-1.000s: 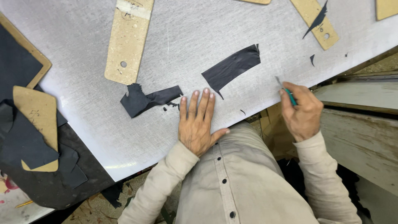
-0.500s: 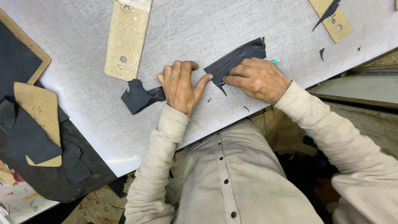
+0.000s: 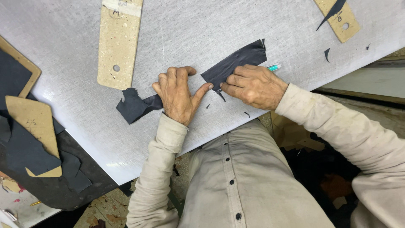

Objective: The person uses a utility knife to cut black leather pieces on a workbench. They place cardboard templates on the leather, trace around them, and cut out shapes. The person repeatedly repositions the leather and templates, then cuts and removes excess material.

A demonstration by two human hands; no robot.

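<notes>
So nearest to the camera you've got the person's pale buttoned shirt (image 3: 236, 177) and both sleeves running up onto a big grey work surface (image 3: 202, 29). The left hand (image 3: 179, 95) lies knuckles up with the fingers curled and bunched close together, thumb stuck out to the right so its tip nearly meets the other hand. Just left of those fingers, partly tucked under the hand, is a crumpled dark scrap (image 3: 135, 105) of sheet material, and the hand covers where it ends, so can't tell if it's actually pinned or just touched. The right hand (image 3: 255, 86) has its fingers pressed together and bent down onto the lower end of a dark strip (image 3: 236, 61) that runs up and to the right from the fingertips, lying flat on the surface. A teal-tipped tool (image 3: 274, 67) pokes out past the knuckles on the far side; the hand hides the rest, so the grip on it isn't really visible. A few tiny dark offcuts (image 3: 221, 95) sit just below the fingertips of both hands. Further out, beyond the left fingers, there's a long tan board template (image 3: 118, 46) with a hole in it, and way off past the right fingers another tan template (image 3: 339, 19) with a dark sliver on it. Far left, well apart from everything, a pile of dark pieces (image 3: 29, 147) and more tan patterns hang off the edge.
</notes>
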